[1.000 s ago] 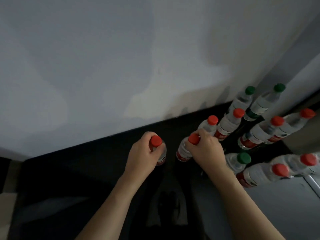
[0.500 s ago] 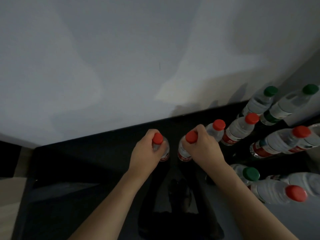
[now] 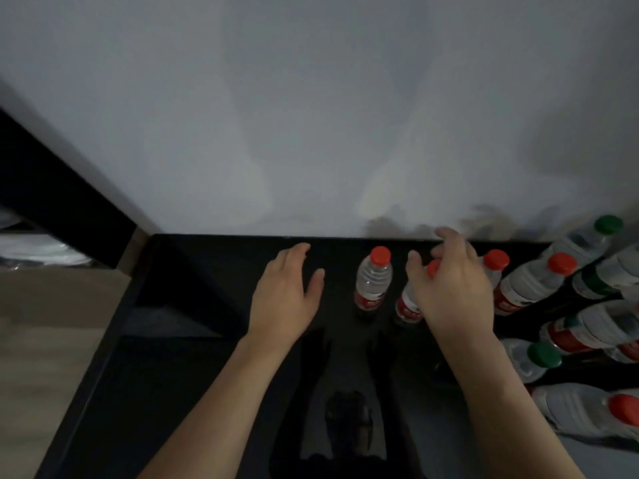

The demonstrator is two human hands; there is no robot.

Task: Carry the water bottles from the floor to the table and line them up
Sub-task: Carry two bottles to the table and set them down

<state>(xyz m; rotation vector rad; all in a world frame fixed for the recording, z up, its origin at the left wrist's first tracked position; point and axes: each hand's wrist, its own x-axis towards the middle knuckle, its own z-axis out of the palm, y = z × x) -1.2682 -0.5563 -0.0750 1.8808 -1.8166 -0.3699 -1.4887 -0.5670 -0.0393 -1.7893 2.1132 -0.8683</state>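
Left hand (image 3: 285, 299): fingers spread, holding nothing, just left of the end bottle (image 3: 373, 278).
Right hand (image 3: 449, 288): fingers loose and parted above the second bottle (image 3: 411, 302); contact unclear.
End bottle: upright on the black desk (image 3: 193, 288), near the wall (image 3: 311, 115).
More bottles (image 3: 532, 281): crowded right of the end bottle, red and green caps.
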